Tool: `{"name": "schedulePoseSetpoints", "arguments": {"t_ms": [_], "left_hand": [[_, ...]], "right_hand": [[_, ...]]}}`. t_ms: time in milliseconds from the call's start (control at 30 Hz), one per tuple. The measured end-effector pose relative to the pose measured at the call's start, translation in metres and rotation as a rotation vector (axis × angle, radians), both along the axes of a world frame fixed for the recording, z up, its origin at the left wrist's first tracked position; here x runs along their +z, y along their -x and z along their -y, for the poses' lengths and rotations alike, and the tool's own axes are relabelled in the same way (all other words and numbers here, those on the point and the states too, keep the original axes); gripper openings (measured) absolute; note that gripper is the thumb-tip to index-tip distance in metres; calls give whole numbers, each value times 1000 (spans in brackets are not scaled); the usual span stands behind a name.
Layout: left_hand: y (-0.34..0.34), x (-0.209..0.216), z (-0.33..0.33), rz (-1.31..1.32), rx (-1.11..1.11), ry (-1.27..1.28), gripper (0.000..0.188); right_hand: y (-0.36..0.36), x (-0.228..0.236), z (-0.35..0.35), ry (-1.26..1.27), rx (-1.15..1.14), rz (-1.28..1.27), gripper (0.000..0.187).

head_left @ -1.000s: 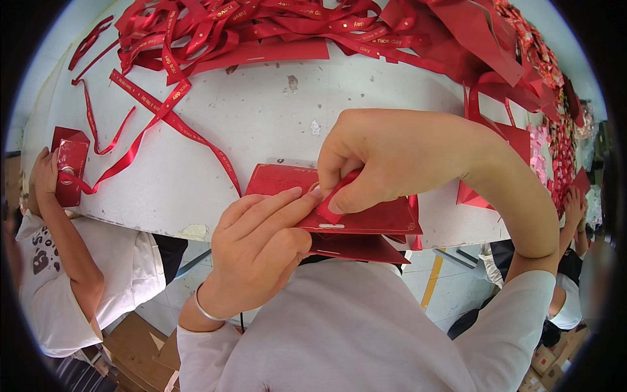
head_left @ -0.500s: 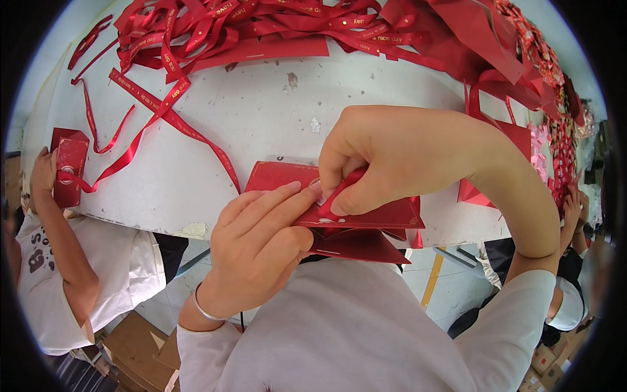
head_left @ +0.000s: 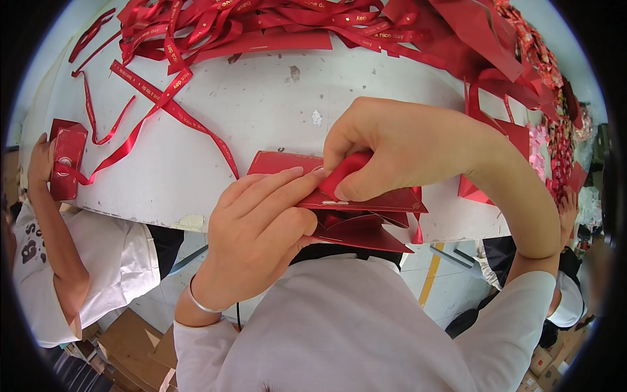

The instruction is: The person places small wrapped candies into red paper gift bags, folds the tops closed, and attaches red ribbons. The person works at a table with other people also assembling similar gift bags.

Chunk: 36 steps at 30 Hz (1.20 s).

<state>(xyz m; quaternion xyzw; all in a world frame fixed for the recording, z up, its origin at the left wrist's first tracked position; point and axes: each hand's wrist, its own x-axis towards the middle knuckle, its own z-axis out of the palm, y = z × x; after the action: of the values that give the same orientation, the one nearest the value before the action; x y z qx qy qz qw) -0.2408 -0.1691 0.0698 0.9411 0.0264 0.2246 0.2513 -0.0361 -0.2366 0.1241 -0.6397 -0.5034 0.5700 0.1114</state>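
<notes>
A red paper gift bag (head_left: pixel 281 162) lies on its side at the table's near edge, its mouth turned toward me and partly spread. My left hand (head_left: pixel 258 222) is closed on the bag's left side, thumb below the upper panel and fingers flat on top. My right hand (head_left: pixel 392 153) pinches a folded red satin ribbon (head_left: pixel 347 171) between thumb and fingers, just above that panel. The ribbon sits close to a small pale slot (head_left: pixel 335 202) near the panel's edge. Where the ribbon runs under my fingers is hidden. Another bit of red ribbon (head_left: pixel 418 230) hangs at the bag's right corner.
A tangle of printed red ribbons (head_left: pixel 215 29) covers the far side of the white table (head_left: pixel 261 98). One long ribbon (head_left: pixel 196 124) trails toward my bag. Right of me stands another red bag (head_left: pixel 509 137). At left, a person's hand (head_left: pixel 40 160) holds a red box-like bag (head_left: pixel 67 163).
The bag and both my hands have shifted slightly away from me. More of the ribbon shows as a raised loop under my right fingers. The mouth of the bag has spread a little.
</notes>
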Motion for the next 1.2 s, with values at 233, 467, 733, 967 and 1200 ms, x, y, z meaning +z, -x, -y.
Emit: {"name": "schedulePoseSetpoints", "arguments": {"t_ms": [233, 467, 733, 967, 1200], "left_hand": [[0, 0, 1, 7, -4, 0, 25], [-1, -6, -1, 90, -19, 13, 24], [-9, -8, 6, 107, 158, -67, 24], [-16, -10, 28, 210, 412, -24, 24], [-27, 3, 34, 84, 487, 54, 18]], "right_hand": [[1, 8, 2, -59, 37, 4, 20], [0, 8, 0, -88, 87, 36, 17], [-21, -3, -5, -37, -30, -17, 18], [-24, -8, -1, -4, -27, -110, 16], [-32, -15, -2, -19, 23, -221, 14]]}}
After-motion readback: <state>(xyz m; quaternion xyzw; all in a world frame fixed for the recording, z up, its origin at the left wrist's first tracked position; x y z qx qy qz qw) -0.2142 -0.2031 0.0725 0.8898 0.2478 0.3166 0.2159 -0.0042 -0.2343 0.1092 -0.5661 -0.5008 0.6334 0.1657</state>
